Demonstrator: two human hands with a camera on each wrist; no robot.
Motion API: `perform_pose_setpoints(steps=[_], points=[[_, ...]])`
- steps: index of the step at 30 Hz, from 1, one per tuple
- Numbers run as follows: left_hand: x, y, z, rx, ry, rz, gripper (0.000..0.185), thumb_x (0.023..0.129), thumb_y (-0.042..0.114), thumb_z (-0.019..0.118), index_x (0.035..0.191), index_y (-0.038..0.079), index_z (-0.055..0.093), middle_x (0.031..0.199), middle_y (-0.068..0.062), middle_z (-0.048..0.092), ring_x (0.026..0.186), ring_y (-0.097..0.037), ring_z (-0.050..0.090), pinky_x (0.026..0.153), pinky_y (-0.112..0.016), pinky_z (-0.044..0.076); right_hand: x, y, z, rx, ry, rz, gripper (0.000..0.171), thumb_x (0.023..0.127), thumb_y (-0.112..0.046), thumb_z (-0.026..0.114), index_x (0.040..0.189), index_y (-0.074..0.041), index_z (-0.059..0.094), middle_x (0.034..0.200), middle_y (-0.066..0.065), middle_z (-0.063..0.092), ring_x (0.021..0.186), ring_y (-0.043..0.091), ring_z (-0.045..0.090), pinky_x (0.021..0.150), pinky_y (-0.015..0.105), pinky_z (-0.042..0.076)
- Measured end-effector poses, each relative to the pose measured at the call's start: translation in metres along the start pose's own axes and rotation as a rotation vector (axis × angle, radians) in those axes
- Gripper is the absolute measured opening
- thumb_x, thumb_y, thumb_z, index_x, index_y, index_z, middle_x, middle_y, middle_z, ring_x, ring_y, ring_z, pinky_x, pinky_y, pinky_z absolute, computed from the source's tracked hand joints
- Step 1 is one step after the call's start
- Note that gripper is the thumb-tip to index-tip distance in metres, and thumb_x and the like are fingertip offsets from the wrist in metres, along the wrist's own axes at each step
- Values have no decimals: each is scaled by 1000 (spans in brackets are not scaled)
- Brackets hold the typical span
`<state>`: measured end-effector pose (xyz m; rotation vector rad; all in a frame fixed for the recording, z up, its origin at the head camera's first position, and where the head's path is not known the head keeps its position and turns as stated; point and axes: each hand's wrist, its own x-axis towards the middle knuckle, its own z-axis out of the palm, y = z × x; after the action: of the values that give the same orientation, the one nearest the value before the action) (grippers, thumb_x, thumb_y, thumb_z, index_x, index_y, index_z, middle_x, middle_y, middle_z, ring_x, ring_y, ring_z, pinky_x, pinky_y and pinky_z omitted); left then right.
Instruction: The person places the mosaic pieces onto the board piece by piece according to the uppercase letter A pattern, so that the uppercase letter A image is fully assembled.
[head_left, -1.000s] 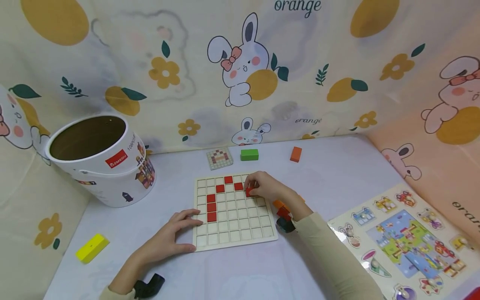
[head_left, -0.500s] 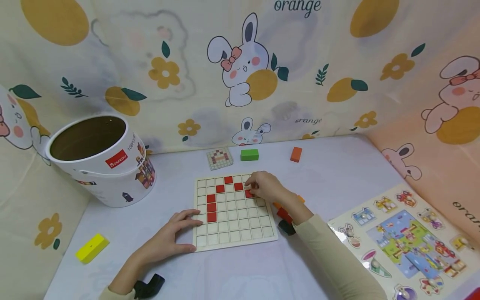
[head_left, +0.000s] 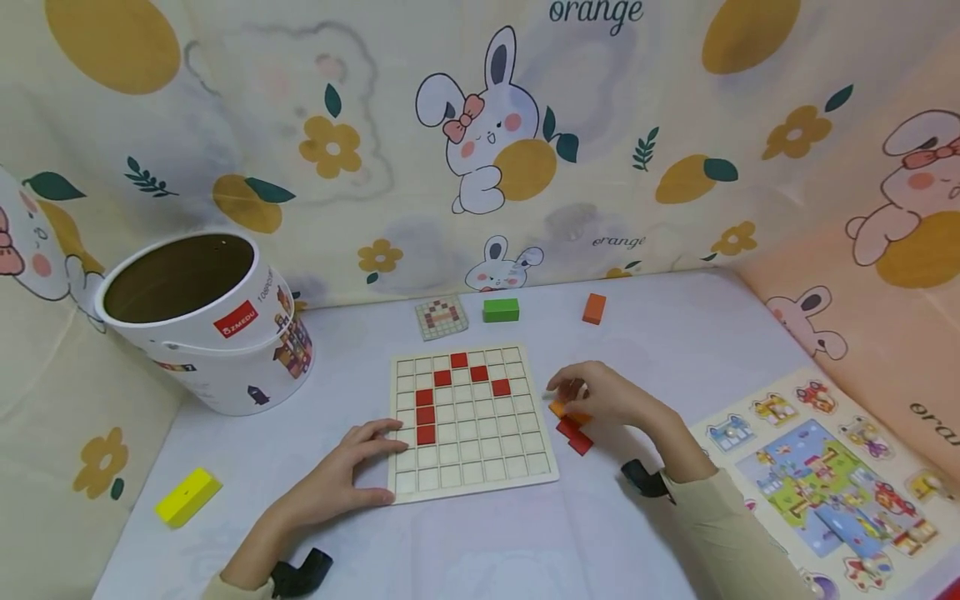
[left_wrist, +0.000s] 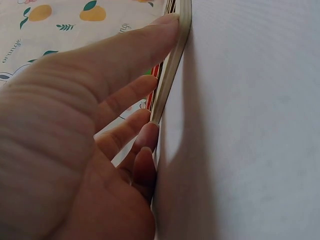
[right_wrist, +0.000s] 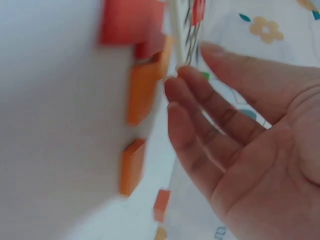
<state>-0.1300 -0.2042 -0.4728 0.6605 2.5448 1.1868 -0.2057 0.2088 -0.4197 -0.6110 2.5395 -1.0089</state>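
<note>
A pale gridded board [head_left: 487, 452] lies on the table with several red tiles [head_left: 425, 415] in its squares. My left hand [head_left: 341, 473] rests at the board's left edge, fingertips on its surface and thumb against the near corner. In the left wrist view the thumb presses the board's rim [left_wrist: 172, 65]. To the right of the board, my right hand [head_left: 611, 397] hovers over a small cluster of loose red tiles [head_left: 574, 435] and orange tiles [head_left: 557, 408]. Nothing is between its bent, relaxed fingers; in the right wrist view they stand apart from the orange tiles [right_wrist: 142, 92].
Behind the board are a small pattern card [head_left: 442, 317], a green block [head_left: 501, 310] and an orange block [head_left: 594, 308]. A white bucket [head_left: 217, 375] stands at the left, a yellow block [head_left: 188, 497] nearer. A picture puzzle board [head_left: 795, 475] lies at the right.
My right hand has let go of a red tile, which lies in a square at the board's upper right, and has moved right to the loose tiles. The left hand stays put.
</note>
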Motion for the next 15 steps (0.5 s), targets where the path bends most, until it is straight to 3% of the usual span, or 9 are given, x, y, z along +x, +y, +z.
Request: perform_pose_setpoints(steps=[10,15], points=[[0,1,1,4,10,-13,55,78,37,85,128,24,66,154,-4,39,145,-38,28,111,-64,29,-28,13,9,61,-39,-89,26,85,5,71,109,-6,70,109,5,68,87,24,55,72,26,50],[0,1,1,11,11,-5,55,79,37,84,128,24,65,154,-4,39,144,-39,28,111,-65,28,-24,11,12,54,41,-106,24,86,6,68,107,-6,70,103,4,69,86,23,56,70,29,51]])
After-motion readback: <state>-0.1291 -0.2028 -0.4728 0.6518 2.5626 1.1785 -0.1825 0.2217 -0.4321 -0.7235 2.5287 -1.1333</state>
